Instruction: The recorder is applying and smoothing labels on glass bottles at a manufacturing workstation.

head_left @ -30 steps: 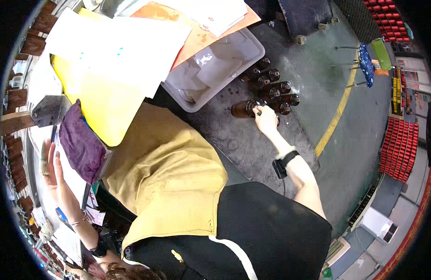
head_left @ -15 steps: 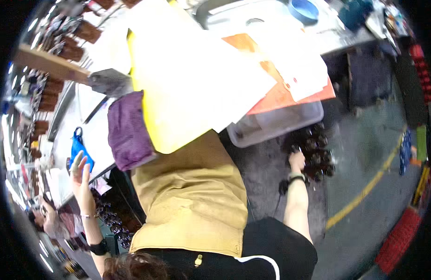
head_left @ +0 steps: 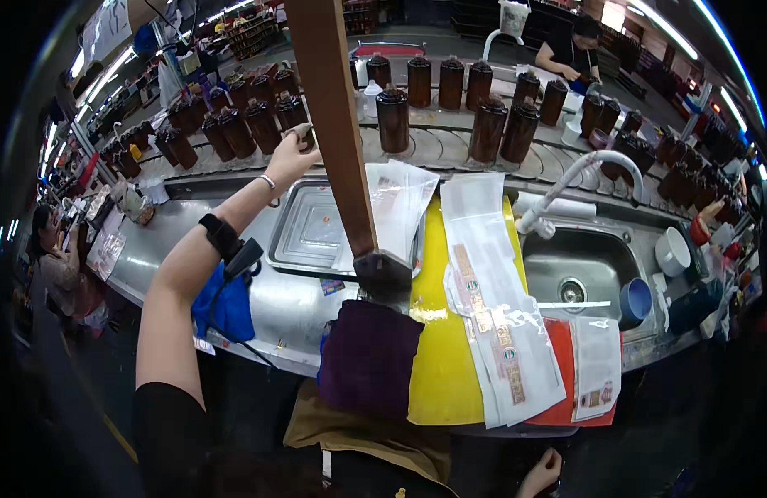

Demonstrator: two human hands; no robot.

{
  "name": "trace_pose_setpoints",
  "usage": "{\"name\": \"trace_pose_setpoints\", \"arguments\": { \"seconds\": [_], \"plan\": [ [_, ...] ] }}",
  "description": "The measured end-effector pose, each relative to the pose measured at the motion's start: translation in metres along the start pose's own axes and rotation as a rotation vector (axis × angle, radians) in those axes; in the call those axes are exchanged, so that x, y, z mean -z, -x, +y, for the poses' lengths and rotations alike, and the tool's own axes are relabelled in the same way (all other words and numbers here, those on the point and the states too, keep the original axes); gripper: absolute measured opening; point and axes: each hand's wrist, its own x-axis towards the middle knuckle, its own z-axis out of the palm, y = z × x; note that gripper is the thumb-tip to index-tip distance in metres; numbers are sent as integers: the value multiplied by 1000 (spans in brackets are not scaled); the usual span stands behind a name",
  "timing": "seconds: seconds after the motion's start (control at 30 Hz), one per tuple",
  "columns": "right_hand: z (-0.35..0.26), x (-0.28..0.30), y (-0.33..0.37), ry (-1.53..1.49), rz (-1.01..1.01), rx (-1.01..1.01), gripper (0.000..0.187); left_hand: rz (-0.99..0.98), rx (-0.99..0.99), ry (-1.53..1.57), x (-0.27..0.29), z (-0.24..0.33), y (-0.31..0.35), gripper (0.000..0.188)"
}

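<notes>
My left hand (head_left: 297, 151) reaches far forward over the steel counter, its bent fingers by the lower part of a dark brown bottle (head_left: 290, 109) in the row on the conveyor. The wooden post hides part of this hand, so its grip is unclear. At the lower edge, right of my lap, my right hand (head_left: 544, 473) is curled closed with nothing visible in it. Between them, white printed plastic bags (head_left: 504, 332) lie on a yellow sheet (head_left: 429, 369). Left of this sheet rests a folded purple cloth (head_left: 371, 353).
A wooden post (head_left: 332, 116) rises from the counter beside a metal tray (head_left: 304, 228). Farther right are a faucet (head_left: 583, 170), a sink (head_left: 537, 257) and a blue bowl (head_left: 635, 299). More brown bottles (head_left: 393, 120) line the conveyor. Another person (head_left: 570, 54) works beyond it.
My view has swung up from my lap to the counter and conveyor. My left hand has gone from spread in the air to the bottle row. Dark bottles beside my right hand are out of sight.
</notes>
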Motion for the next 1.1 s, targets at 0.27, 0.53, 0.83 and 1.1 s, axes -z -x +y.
{"name": "trace_pose_setpoints", "arguments": {
  "seconds": [0.27, 0.53, 0.83, 1.1],
  "plan": [
    [-182, 58, 1, 7, 428, 531, 16, 382, 26, -51, -109, -42, -189, 75],
    [-255, 37, 31, -131, 247, 767, 10, 566, 11, 207, -110, -14, -135, 83],
    [-308, -9, 62, -371, -207, 982, 12, 360, -323, 775, 29, 69, 107, 79],
    [-385, -30, 161, -591, -973, 1348, 79, -16, 179, 1162, 5, 82, 286, 60]
  ]
}}
